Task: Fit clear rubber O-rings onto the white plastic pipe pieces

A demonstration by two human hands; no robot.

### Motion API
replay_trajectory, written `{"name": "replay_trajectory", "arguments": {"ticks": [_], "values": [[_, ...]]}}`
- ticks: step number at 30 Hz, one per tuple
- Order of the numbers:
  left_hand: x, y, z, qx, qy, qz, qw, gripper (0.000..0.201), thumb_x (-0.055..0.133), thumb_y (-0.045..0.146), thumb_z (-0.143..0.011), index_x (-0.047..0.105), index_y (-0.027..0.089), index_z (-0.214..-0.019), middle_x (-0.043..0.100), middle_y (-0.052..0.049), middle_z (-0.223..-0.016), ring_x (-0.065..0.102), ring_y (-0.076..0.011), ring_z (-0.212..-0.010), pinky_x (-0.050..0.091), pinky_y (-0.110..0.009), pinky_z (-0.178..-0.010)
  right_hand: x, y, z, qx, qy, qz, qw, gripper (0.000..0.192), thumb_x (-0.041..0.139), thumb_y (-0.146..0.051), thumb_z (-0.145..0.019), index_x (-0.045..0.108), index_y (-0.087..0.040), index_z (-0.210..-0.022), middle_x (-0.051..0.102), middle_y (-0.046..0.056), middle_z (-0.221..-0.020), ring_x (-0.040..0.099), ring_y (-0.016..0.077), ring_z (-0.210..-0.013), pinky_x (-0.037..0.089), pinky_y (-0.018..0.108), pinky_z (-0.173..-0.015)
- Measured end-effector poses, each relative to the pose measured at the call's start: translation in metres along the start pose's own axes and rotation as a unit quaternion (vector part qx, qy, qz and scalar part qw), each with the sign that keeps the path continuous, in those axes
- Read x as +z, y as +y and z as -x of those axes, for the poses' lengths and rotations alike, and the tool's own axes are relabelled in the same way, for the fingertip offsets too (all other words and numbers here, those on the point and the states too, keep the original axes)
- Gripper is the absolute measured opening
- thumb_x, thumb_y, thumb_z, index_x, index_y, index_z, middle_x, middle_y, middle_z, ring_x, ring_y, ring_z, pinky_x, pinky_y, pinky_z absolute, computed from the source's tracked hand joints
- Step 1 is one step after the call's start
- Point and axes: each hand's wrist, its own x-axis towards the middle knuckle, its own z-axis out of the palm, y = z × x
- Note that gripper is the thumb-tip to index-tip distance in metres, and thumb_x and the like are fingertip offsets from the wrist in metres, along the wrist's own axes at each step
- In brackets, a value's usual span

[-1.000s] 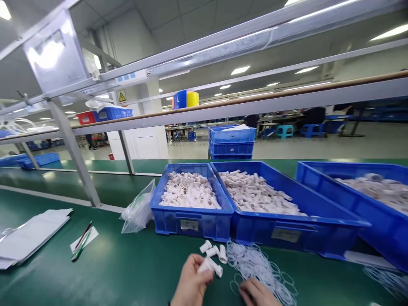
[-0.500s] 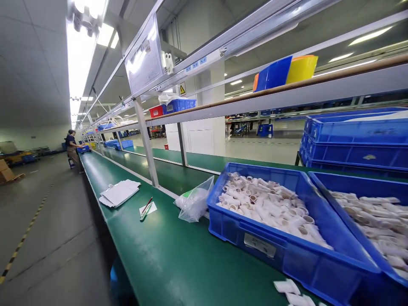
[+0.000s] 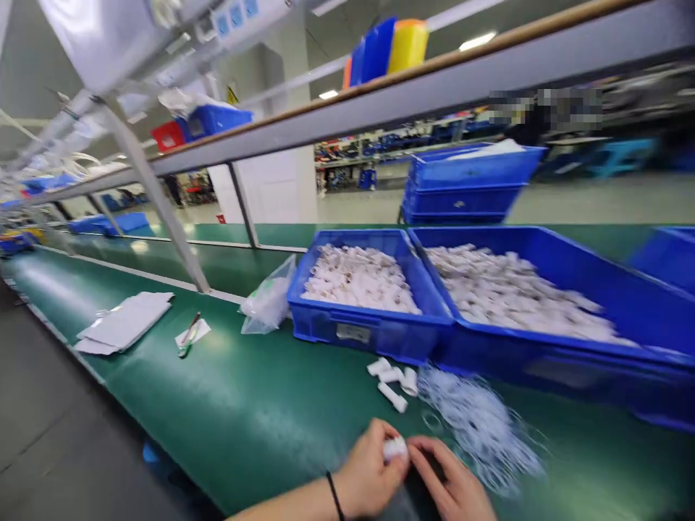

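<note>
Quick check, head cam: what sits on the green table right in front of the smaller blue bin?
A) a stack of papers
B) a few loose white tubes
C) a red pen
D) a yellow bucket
B: a few loose white tubes lie on the green table just in front of the smaller blue bin, beside the pile of thin white loops.
</note>
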Motion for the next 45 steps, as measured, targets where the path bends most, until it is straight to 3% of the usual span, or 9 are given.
{"name": "replay_trajectory", "arguments": {"ticks": [4, 9, 15, 19, 23, 29, 37, 42, 45], "values": [[-0.007, 0.007, 0.004, -0.001, -0.02, 0.003, 1.0, 0.027, 0.049, 0.022, -0.085, 0.041, 0.016, -0.11, 0.055, -0.011, -0.105, 0.053, -0.0201, -0.095, 0.042, -0.033, -0.084, 0.003, -0.016, 0.0, 0.069, -0.017, -0.034, 0.997, 0.034, 0.048, -0.051, -0.088, 0.064, -0.021, -0.086, 0.067, 0.006, -0.083, 0.063, 0.0198, -0.077, 0.052, 0.03, -0.071], [-0.013, 0.008, 0.007, 0.029, -0.072, -0.048, 0.996, 0.013, 0.055, 0.02, -0.081, 0.05, 0.019, -0.094, 0.057, -0.004, -0.087, 0.052, -0.0191, -0.077, 0.038, -0.03, -0.072, 0.01, -0.017, 0.001, 0.145, -0.033, -0.138, 0.979, 0.036, 0.053, -0.054, -0.085, 0.06, -0.019, -0.086, 0.061, 0.002, -0.076, 0.056, 0.0153, -0.066, 0.046, 0.027, -0.061], [-0.017, 0.009, 0.01, 0.103, -0.061, 0.06, 0.991, 0.018, 0.059, 0.019, -0.082, 0.059, 0.019, -0.1, 0.061, -0.009, -0.095, 0.054, -0.0223, -0.086, 0.036, -0.032, -0.08, 0.013, -0.029, -0.002, 0.278, -0.077, -0.39, 0.875, 0.043, 0.067, -0.058, -0.075, 0.05, -0.019, -0.078, 0.047, -0.005, -0.061, 0.038, 0.0076, -0.049, 0.031, 0.02, -0.045], [-0.009, 0.007, 0.011, 0.046, -0.014, 0.147, 0.988, 0.02, 0.054, 0.032, -0.09, 0.054, 0.017, -0.103, 0.059, -0.008, -0.093, 0.053, -0.0194, -0.082, 0.038, -0.03, -0.076, 0.015, -0.035, -0.003, 0.288, -0.046, -0.461, 0.838, 0.043, 0.072, -0.055, -0.073, 0.05, -0.018, -0.075, 0.047, -0.004, -0.063, 0.04, 0.0075, -0.052, 0.033, 0.02, -0.046], [0.002, 0.006, 0.006, -0.033, 0.011, 0.29, 0.956, 0.032, 0.051, 0.046, -0.09, 0.048, 0.017, -0.101, 0.055, -0.002, -0.078, 0.048, -0.014, -0.068, 0.036, -0.027, -0.065, 0.019, -0.032, -0.002, 0.256, -0.017, -0.441, 0.86, 0.041, 0.069, -0.056, -0.076, 0.056, -0.018, -0.083, 0.054, -0.002, -0.066, 0.048, 0.0097, -0.056, 0.04, 0.023, -0.054], [0.01, 0.012, 0.0, -0.109, 0.025, 0.502, 0.858, 0.041, 0.064, 0.052, -0.081, 0.046, 0.018, -0.095, 0.049, 0.003, -0.069, 0.043, -0.0087, -0.059, 0.029, -0.023, -0.056, 0.023, -0.031, -0.002, 0.198, -0.04, -0.365, 0.909, 0.041, 0.061, -0.056, -0.082, 0.054, -0.019, -0.097, 0.06, -0.003, -0.06, 0.058, 0.014, -0.054, 0.044, 0.028, -0.058], [0.004, 0.016, -0.002, -0.166, 0.022, 0.564, 0.808, 0.039, 0.074, 0.043, -0.074, 0.049, 0.016, -0.087, 0.052, 0.002, -0.067, 0.046, -0.0075, -0.057, 0.028, -0.02, -0.052, 0.022, -0.024, -0.001, 0.183, -0.026, -0.291, 0.939, 0.038, 0.056, -0.054, -0.086, 0.057, -0.019, -0.1, 0.059, 0.0, -0.069, 0.057, 0.0139, -0.061, 0.048, 0.029, -0.06], [0.0, 0.006, -0.005, -0.177, 0.029, 0.584, 0.792, 0.04, 0.067, 0.05, -0.079, 0.053, 0.013, -0.088, 0.056, -0.001, -0.071, 0.045, -0.0081, -0.054, 0.031, -0.023, -0.053, 0.01, -0.016, -0.012, 0.064, 0.032, -0.041, 0.997, 0.027, 0.047, -0.039, -0.091, 0.059, -0.021, -0.106, 0.058, 0.011, -0.108, 0.059, 0.0226, -0.095, 0.053, 0.035, -0.072], [-0.003, 0.005, -0.006, -0.179, 0.021, 0.588, 0.789, 0.046, 0.064, 0.054, -0.08, 0.056, 0.011, -0.094, 0.053, 0.0, -0.069, 0.044, -0.0079, -0.052, 0.03, -0.024, -0.053, 0.006, -0.015, -0.025, -0.015, 0.034, 0.123, 0.992, 0.026, 0.046, -0.028, -0.091, 0.058, -0.022, -0.113, 0.054, 0.012, -0.121, 0.051, 0.0269, -0.112, 0.049, 0.043, -0.089]]}}
